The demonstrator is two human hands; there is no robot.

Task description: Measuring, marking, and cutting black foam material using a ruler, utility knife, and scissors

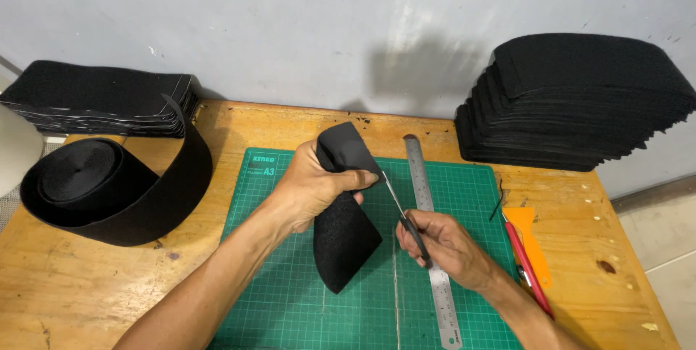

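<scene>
Your left hand [308, 190] held a folded fabric piece [344, 227] above the cutting mat [290, 299], which lay on the table [87, 292]. Your right hand [446, 245] held scissors [406, 216] just right of it, over the ruler [428, 205]. A roll [109, 187] sat left, 1 stack [101, 100] behind it, another stack [573, 103] far right, a scraper [529, 237] beside a pen [525, 266].

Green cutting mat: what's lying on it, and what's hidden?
On the green cutting mat lies a steel ruler. The black fabric piece in the left hand rests on it; the mat beneath is covered.
</scene>
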